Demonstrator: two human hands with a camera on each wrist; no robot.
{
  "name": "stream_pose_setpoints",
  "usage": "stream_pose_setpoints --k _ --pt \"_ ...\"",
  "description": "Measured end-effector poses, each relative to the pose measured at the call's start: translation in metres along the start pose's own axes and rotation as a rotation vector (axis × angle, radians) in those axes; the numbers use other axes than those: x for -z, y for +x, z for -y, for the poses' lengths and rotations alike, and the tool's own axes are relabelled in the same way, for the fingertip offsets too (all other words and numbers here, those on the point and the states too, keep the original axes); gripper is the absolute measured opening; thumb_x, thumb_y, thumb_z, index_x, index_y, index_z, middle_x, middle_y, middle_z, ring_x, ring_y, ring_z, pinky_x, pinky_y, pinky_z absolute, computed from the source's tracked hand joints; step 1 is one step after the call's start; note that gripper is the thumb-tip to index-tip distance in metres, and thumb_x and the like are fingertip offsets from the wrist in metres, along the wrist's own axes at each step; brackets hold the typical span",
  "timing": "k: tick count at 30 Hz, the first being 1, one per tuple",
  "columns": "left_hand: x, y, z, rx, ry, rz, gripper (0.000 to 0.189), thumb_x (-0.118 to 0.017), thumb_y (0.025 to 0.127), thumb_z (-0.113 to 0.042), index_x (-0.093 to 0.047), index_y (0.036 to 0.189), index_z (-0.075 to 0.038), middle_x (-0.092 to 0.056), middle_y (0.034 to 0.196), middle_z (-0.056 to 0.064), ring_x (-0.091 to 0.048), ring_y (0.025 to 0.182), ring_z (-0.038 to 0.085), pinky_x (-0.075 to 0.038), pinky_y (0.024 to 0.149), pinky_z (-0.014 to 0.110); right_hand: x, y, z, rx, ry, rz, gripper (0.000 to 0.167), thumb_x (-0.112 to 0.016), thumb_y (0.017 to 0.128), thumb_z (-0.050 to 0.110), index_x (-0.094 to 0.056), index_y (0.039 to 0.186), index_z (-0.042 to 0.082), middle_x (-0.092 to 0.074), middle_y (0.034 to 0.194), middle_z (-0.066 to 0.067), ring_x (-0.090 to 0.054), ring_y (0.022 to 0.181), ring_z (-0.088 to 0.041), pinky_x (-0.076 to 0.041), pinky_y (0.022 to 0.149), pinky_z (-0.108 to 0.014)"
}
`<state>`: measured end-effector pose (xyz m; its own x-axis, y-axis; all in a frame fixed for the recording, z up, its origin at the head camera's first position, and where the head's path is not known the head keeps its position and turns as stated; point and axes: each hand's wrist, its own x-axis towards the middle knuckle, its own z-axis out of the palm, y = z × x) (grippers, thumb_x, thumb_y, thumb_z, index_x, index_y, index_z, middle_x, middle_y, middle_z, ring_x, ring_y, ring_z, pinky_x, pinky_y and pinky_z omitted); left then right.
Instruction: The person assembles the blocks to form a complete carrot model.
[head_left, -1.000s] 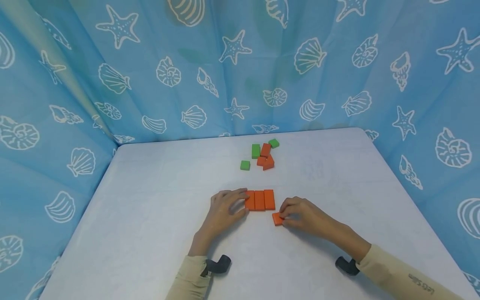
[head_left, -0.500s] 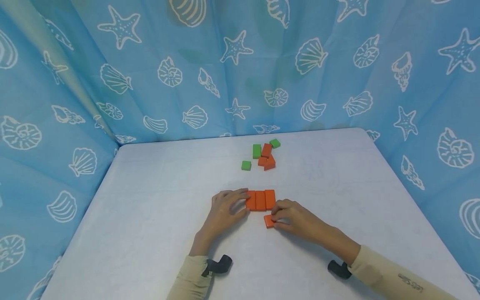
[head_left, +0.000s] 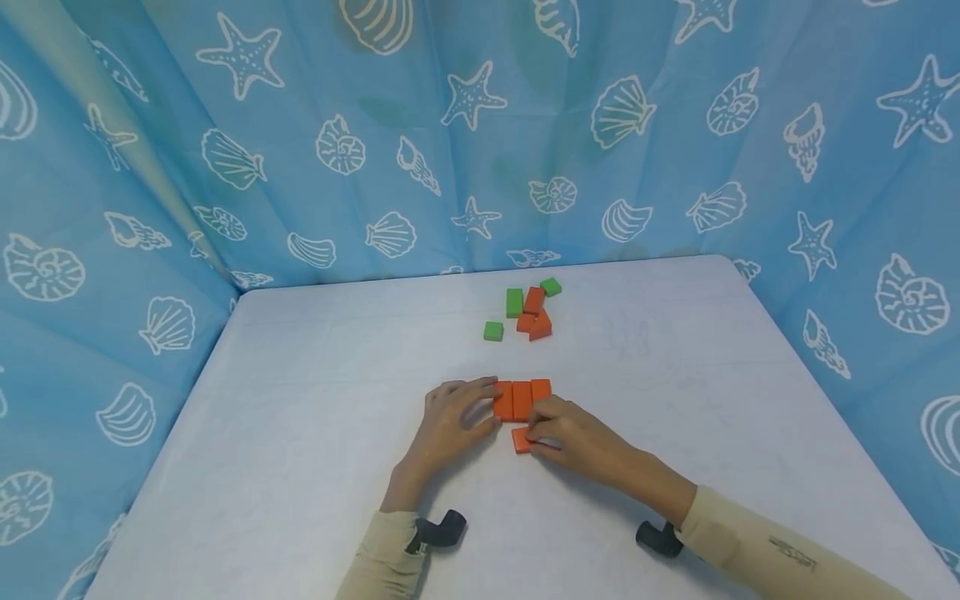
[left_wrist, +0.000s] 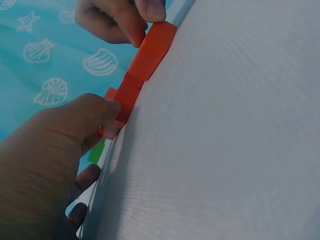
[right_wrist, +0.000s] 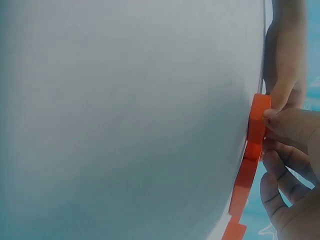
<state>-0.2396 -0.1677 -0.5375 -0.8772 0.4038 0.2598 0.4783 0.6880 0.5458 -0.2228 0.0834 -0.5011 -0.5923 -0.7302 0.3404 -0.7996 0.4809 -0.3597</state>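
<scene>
Three orange rectangular blocks (head_left: 522, 402) lie side by side in a row on the white table. My left hand (head_left: 448, 421) holds the leftmost block at its ends, the thumb at the near end and the fingertips at the far end. Just in front of the row, my right hand (head_left: 576, 437) pinches another orange block (head_left: 521, 441) between thumb and fingers. That block appears up close in the right wrist view as an orange block (right_wrist: 258, 117), its far part covered by fingers. The rightmost row block is partly hidden behind the right hand.
Behind the row lie several loose blocks, among them a green rectangular block (head_left: 514, 302), small green blocks (head_left: 493, 331) and a cluster of orange ones (head_left: 539, 326). A blue curtain (head_left: 420, 125) with shell prints hangs beyond the table's back edge.
My right hand has moved left along the front of the row, bringing its pinched orange block with it. My left hand stays at the leftmost block.
</scene>
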Motion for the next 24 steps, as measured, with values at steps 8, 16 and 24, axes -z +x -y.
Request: stream_pose_setpoints --k 8,16,24 --pt "-0.0027 0.0006 0.0020 0.003 0.014 -0.001 0.042 -0.069 0.093 -0.038 -0.063 0.134 -0.028 -0.052 0.147 -0.012 -0.044 0.125 0.018 -0.027 0.105 0.047 -0.0037 0.0054 0.0037 -0.009 -0.042 -0.014 0.016 -0.087 0.077 0.009 -0.080 0.091 0.006 -0.060 0.094 0.002 -0.058 0.086 -0.011 -0.053 0.078 -0.025" --pt "-0.0024 0.0007 0.0018 0.004 0.006 -0.004 0.041 -0.069 0.093 -0.038 -0.063 0.133 -0.028 -0.052 0.146 -0.012 -0.044 0.126 0.019 -0.026 0.106 0.047 -0.0067 0.0078 0.0023 -0.010 -0.074 -0.043 0.018 -0.088 0.076 0.011 -0.080 0.092 0.007 -0.059 0.093 0.003 -0.056 0.084 -0.011 -0.052 0.076 -0.026" --pt "-0.0015 -0.0003 0.0010 -0.022 0.006 -0.016 0.041 -0.070 0.093 -0.036 -0.064 0.132 -0.027 -0.053 0.146 -0.010 -0.045 0.125 0.020 -0.027 0.105 0.048 -0.0095 0.0086 0.0032 -0.067 -0.110 -0.050 0.022 -0.086 0.079 0.015 -0.079 0.099 0.010 -0.061 0.094 0.003 -0.057 0.085 -0.012 -0.052 0.078 -0.027"
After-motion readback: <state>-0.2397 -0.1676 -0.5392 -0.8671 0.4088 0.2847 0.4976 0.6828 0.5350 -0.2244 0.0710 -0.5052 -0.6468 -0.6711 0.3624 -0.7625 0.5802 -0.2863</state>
